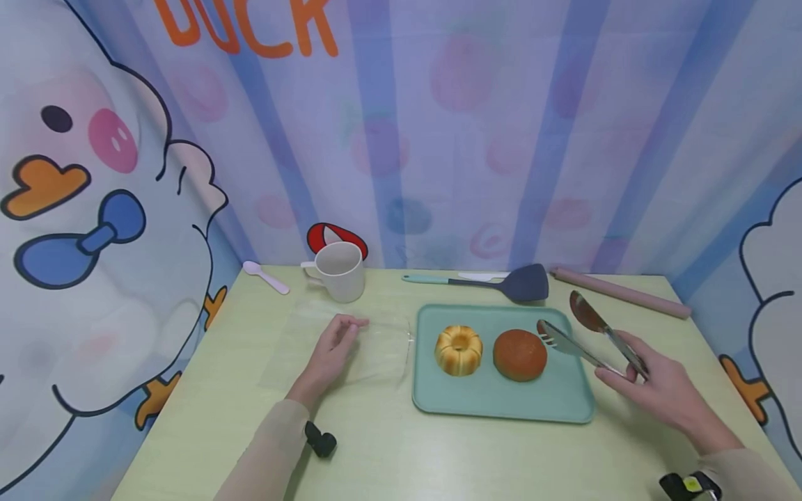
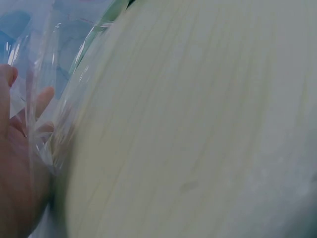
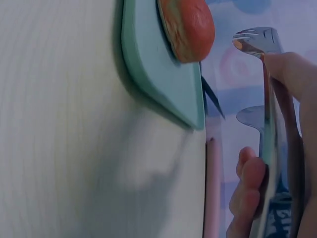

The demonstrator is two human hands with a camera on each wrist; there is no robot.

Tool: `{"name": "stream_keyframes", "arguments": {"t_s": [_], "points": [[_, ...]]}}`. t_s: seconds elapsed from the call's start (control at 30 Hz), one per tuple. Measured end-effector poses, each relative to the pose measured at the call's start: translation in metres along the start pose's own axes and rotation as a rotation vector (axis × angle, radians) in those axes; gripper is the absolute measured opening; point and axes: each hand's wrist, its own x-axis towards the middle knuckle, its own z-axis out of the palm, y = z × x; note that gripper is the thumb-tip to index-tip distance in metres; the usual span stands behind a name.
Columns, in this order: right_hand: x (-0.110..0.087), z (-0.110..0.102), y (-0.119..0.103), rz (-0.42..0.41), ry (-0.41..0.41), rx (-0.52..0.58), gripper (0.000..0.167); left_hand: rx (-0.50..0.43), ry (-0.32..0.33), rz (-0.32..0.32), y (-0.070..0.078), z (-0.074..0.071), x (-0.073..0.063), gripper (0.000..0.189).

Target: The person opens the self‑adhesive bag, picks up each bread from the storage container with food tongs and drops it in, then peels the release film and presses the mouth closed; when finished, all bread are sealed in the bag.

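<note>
Tongs [image 1: 571, 343] of metal, their arms apart, are pinched between the thumb and fingers of my right hand [image 1: 667, 386] in the head view. One tip overlaps the right edge of a brown bun [image 1: 520, 355] on a green tray [image 1: 489, 398], beside a golden ring cake [image 1: 459, 363]. My left hand [image 1: 328, 358] is at a clear plastic bag [image 1: 382, 355] on the desk [image 1: 451, 459], fingers loosely bent; the bag's faint outline is hard to trace, and I cannot tell whether I pinch it. Along the back are a lilac spoon [image 1: 269, 280], a white mug [image 1: 347, 280], a spatula [image 1: 526, 284] and a pink rolling pin [image 1: 626, 294].

Left wrist view: mostly blurred desk; my hand is cut off at the left edge, shiny film crossing its fingers.

Right wrist view: the tongs are apart from the bun, and the top edge crops bun and tray; the rolling pin runs out at the bottom.
</note>
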Motion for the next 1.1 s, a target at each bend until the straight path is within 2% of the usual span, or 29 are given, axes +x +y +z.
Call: {"name": "stream_keyframes", "arguments": {"t_s": [0.23, 0.6, 0.77, 1.0, 1.1], "points": [[0.002, 0.007, -0.016, -0.068, -0.090, 0.026, 0.076, 0.005, 0.009, -0.005, 0.001, 0.002, -0.001, 0.025], [0.003, 0.023, -0.023, -0.185, -0.108, 0.085, 0.075, -0.005, 0.009, -0.004, 0.001, 0.002, -0.001, 0.021], [0.003, 0.025, -0.024, -0.191, -0.123, 0.100, 0.074, -0.003, 0.011, 0.008, 0.000, 0.002, -0.001, 0.021], [0.003, 0.021, -0.026, -0.133, -0.151, 0.015, 0.075, 0.005, 0.008, 0.017, 0.001, 0.001, -0.001, 0.022], [0.002, 0.020, -0.024, -0.131, -0.164, 0.018, 0.077, 0.004, 0.006, 0.008, 0.002, 0.001, -0.001, 0.022]]}}
